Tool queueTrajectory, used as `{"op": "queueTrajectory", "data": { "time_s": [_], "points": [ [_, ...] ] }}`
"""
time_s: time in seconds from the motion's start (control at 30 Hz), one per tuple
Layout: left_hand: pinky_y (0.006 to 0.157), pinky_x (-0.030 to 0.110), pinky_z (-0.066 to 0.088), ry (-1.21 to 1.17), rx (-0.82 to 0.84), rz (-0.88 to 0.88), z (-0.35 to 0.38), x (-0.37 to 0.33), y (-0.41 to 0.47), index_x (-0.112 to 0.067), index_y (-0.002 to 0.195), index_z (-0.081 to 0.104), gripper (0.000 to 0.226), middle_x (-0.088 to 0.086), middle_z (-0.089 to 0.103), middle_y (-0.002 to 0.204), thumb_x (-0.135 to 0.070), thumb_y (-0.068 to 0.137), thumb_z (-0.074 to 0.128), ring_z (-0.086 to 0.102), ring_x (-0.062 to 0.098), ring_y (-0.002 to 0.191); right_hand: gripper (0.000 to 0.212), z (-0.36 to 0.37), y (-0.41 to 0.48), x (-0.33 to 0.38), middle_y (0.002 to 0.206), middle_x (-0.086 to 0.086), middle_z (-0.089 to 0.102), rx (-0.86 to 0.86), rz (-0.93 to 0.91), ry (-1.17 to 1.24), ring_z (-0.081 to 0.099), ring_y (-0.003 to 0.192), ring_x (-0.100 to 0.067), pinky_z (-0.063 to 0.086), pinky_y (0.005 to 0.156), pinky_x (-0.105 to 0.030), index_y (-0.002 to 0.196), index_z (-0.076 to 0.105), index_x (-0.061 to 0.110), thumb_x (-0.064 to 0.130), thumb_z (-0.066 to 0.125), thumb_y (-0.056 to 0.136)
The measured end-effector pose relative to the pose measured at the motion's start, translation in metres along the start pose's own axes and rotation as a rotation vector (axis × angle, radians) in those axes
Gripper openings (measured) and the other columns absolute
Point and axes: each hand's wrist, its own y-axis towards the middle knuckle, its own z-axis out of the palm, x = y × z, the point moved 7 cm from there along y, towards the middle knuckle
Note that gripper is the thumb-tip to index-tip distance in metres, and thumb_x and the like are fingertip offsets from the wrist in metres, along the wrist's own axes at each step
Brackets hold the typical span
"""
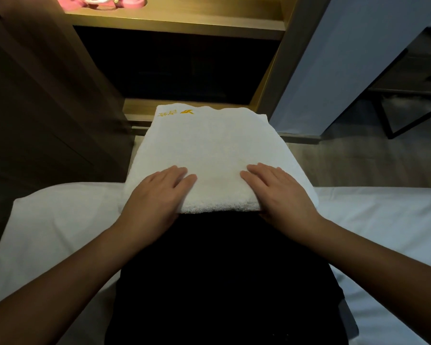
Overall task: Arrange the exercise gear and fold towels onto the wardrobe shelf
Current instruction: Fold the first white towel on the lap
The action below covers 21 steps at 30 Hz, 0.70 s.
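Here, a folded white towel (209,155) lies across the person's lap (222,270), which is covered in black cloth. The towel's far edge reaches toward the bottom board (139,108) of the open wardrobe. Its near edge runs across the lap, and its left near corner hangs over the white bed (383,220) on which the person sits. Yellow embroidery (176,112) is at the far left corner of the towel.

Both hands rest on the near edge of the towel, 1 at each near corner. The left hand (157,192) lies flat on top, with its 4 fingers straight, close together and pointing to the middle. Its thumb is hidden, so I cannot tell if it pinches the edge. The right hand (281,192) also lies flat on top with straight fingers, slightly spread. Its thumb goes down at the near edge and seems to pass under the towel. The 2 hands are apart, with bare towel between them.

Higher up, the lit wardrobe shelf (179,21) carries pink things (97,1) at its left end, cut off by the top of the view.
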Motion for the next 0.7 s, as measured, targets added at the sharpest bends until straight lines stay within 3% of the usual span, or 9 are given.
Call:
{"op": "queueTrajectory", "data": {
  "time_s": [0.1,0.17,0.27,0.37,0.43,0.5,0.57,0.7],
  "points": [
    [0.083,0.029,0.044,-0.030,0.014,-0.045,-0.021,0.009,0.014,-0.024,0.122,0.059,0.040,0.001,0.066,0.118,-0.022,0.083,0.069,0.061,0.025,0.109,0.042,-0.020,0.017,-0.010,0.120,0.000,0.062,0.005,0.059,0.001,0.056,0.111,-0.025,0.044,0.078,-0.034,0.122,0.056,0.022,0.022,0.061,0.081],
    [0.072,0.028,0.041,-0.001,0.137,-0.031,-0.037,0.015,0.029,-0.028,0.110,0.060,0.031,-0.003,0.067,0.104,-0.022,0.080,0.066,0.061,0.023,0.100,0.027,-0.040,0.034,-0.019,0.100,0.004,0.065,0.097,0.050,0.053,0.060,0.097,-0.024,0.039,0.064,-0.030,0.107,0.059,0.027,0.026,0.062,0.080],
    [0.068,0.024,0.042,-0.202,0.449,0.062,-0.055,0.016,0.043,-0.025,0.090,0.061,0.019,-0.009,0.065,0.086,-0.024,0.072,0.066,0.060,0.017,0.087,0.017,-0.060,0.049,-0.022,0.089,0.008,0.068,0.502,-0.038,0.330,0.064,0.088,-0.017,0.049,0.069,-0.028,0.096,0.064,0.026,0.023,0.067,0.080],
    [0.080,0.037,0.055,-0.591,0.836,0.050,-0.067,0.021,0.037,-0.015,0.104,0.067,0.042,0.002,0.071,0.101,-0.031,0.066,0.067,0.068,0.023,0.096,0.033,-0.066,0.043,-0.014,0.105,0.002,0.074,0.897,-0.053,0.682,0.070,0.095,-0.017,0.057,0.078,-0.028,0.111,0.067,0.016,0.020,0.069,0.078],
    [0.076,0.036,0.057,-0.638,0.956,-0.014,-0.071,0.034,0.038,-0.015,0.111,0.066,0.042,0.002,0.071,0.106,-0.027,0.072,0.072,0.069,0.023,0.099,0.036,-0.066,0.048,-0.016,0.112,-0.002,0.072,0.989,-0.050,0.735,0.070,0.101,-0.021,0.057,0.086,-0.034,0.117,0.064,0.013,0.020,0.068,0.083],
    [0.076,0.029,0.056,-0.510,0.885,-0.035,-0.073,0.052,0.053,-0.025,0.110,0.066,0.030,-0.006,0.071,0.104,-0.030,0.082,0.074,0.069,0.014,0.096,0.031,-0.063,0.063,-0.030,0.111,0.001,0.072,0.921,-0.009,0.680,0.070,0.101,-0.020,0.056,0.091,-0.039,0.117,0.065,0.019,0.023,0.071,0.087],
    [0.074,0.026,0.053,-0.393,0.718,-0.069,-0.077,0.072,0.074,-0.032,0.107,0.066,0.024,-0.013,0.070,0.099,-0.040,0.084,0.070,0.068,0.006,0.091,0.025,-0.063,0.086,-0.053,0.107,0.007,0.071,0.731,0.052,0.538,0.068,0.099,-0.015,0.053,0.095,-0.039,0.112,0.065,0.026,0.033,0.067,0.088],
    [0.078,0.031,0.045,-0.281,0.301,-0.231,-0.080,0.109,0.111,-0.033,0.103,0.063,0.019,-0.011,0.063,0.102,-0.044,0.087,0.066,0.059,0.010,0.093,0.024,-0.059,0.119,-0.093,0.102,0.007,0.066,0.412,0.150,0.465,0.060,0.097,-0.015,0.047,0.086,-0.035,0.103,0.065,0.027,0.047,0.063,0.089]
  ]
}}
